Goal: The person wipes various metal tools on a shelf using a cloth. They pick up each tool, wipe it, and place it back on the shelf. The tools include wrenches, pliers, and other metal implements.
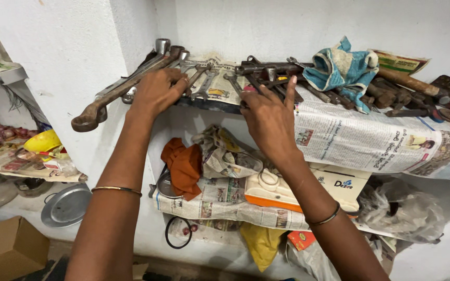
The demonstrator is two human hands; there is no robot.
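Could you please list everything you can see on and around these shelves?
Spanners: many, grey and rusty, upper shelf on newspaper.
Long spanners: a few, rusty, sticking out past the shelf's left end.
Cloth: one, blue and white, over the tools.
Newspaper: sheets, hanging over the upper shelf's edge.
Orange cloth: one, lower shelf.
Box: one, white and orange, lower shelf.
Metal plate: one, grey, low left.
Cardboard box: one, brown, bottom left.
Left hand: on the long spanners.
Right hand: at the shelf edge, forefinger raised.
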